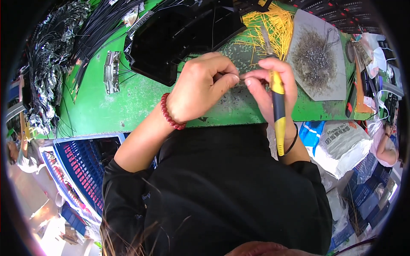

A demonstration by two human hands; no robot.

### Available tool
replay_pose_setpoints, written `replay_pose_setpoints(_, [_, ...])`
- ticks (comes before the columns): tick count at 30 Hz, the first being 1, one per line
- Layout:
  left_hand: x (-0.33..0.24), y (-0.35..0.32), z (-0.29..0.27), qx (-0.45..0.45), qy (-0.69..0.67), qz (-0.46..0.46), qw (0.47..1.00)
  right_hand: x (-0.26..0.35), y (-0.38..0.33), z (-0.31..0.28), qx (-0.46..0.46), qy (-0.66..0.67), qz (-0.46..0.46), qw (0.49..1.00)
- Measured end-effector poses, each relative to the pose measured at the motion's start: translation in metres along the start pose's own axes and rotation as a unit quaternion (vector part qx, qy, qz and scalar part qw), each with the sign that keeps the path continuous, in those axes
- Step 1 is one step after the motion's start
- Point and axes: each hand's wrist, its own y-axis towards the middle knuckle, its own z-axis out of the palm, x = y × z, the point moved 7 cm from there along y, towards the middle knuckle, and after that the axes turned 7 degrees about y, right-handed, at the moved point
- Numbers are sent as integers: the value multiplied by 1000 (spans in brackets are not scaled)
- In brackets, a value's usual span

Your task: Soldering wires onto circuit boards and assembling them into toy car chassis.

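My right hand carries a yellow-and-black soldering iron across the palm, its metal end pointing to the far side. The thumb and forefinger of that hand are brought up to a thin dark wire between my fingertips. Opposite them, my left hand, with a dark red bead bracelet at the wrist, pinches the same wire; most of it is hidden by the fingers. Both hands are just above the worn green table. Behind my left hand lies a large black plastic housing with a wire across it.
Many thin yellow wires are heaped at the far side. Right of them, a grey sheet bears dark scraps. At left are a silvery slotted part, black cables and a shiny wire bundle. A white sack stands below right.
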Motion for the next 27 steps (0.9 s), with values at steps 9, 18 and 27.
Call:
replay_pose_setpoints(9, [7,-3,-1,-7,-51,-72,996,-11,-2,-6,-13,202,83,976])
replay_pose_setpoints(18, [9,-2,0,20,-47,-89,995,-2,-4,-4,30,36,-57,997])
replay_pose_setpoints(27, [11,-1,-2,44,-88,-81,992,7,-1,0,47,40,-139,988])
